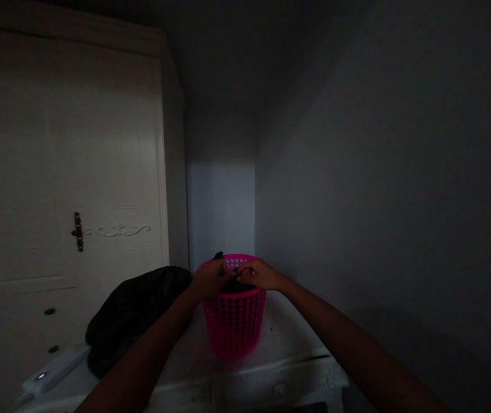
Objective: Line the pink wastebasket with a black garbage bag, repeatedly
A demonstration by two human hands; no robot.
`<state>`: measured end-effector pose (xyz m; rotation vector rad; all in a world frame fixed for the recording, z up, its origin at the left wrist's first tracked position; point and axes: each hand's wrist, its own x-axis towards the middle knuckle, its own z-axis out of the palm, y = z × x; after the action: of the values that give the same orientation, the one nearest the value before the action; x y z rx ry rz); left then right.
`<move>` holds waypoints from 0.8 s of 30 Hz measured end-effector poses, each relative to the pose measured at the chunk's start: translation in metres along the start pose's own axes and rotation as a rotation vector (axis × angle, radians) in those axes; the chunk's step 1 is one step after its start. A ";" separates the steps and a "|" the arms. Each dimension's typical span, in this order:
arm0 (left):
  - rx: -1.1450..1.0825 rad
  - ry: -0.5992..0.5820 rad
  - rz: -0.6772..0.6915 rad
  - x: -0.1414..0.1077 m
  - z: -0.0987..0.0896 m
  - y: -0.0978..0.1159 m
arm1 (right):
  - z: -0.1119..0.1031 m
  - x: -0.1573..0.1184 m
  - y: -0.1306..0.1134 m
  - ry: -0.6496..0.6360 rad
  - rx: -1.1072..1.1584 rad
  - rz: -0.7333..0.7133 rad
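Observation:
A pink perforated plastic basket [232, 327] stands upright on a white piece of furniture. Dark material, which looks like a black plastic bag [232, 285], fills its inside. Over the basket's opening, my left hand [211, 279] and my right hand [259, 273] meet with curled fingers, pinching at the dark material near the middle. A small black tip of it shows above the rim behind my left hand. Dim light hides the exact grip of the fingertips. To the left of the basket, behind my left forearm, lies a large bulging black bag [137, 304].
The white furniture top [284, 321] has a drawer front with a knob [280, 389]. A pale flat object [54, 373] lies at its left end. Behind on the left stands a tall white wardrobe [116, 143]; a grey wall [383, 172] closes the right side.

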<state>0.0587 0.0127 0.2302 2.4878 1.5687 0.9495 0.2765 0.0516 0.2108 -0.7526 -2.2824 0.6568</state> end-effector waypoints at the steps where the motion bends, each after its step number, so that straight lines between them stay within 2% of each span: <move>1: -0.016 0.047 0.004 0.002 -0.001 -0.001 | -0.002 -0.002 0.001 -0.006 0.043 0.024; 4: -0.110 0.203 -0.021 0.008 -0.004 -0.006 | -0.008 -0.004 0.003 -0.064 0.092 0.077; 6: -0.157 0.326 -0.041 0.010 -0.005 -0.005 | -0.011 -0.002 0.003 -0.075 0.017 0.074; 8: -0.157 0.389 0.016 0.011 -0.006 0.001 | -0.012 0.003 0.001 -0.032 -0.076 0.063; 9: -0.130 0.371 0.080 0.010 -0.007 0.004 | -0.011 0.005 0.000 0.006 -0.101 0.059; 11: -0.022 0.258 0.205 0.007 -0.009 0.011 | -0.011 0.008 -0.003 0.062 -0.104 0.047; 14: 0.158 0.085 0.233 0.001 -0.018 0.013 | -0.015 0.004 -0.002 0.109 -0.082 -0.010; 16: 0.206 0.089 0.182 -0.003 -0.024 0.007 | -0.022 -0.003 0.006 0.119 -0.105 -0.025; 19: 0.236 0.155 0.074 -0.009 -0.026 -0.006 | -0.033 -0.011 0.019 0.163 -0.154 0.039; 22: 0.206 0.203 -0.033 -0.010 -0.017 -0.012 | -0.031 -0.010 0.020 0.217 -0.208 0.040; 24: 0.111 0.217 0.004 -0.007 -0.009 -0.009 | -0.022 -0.005 0.012 0.231 -0.218 -0.031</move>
<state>0.0450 0.0092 0.2310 2.5344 1.7217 1.2017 0.2988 0.0628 0.2162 -0.8467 -2.1670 0.2920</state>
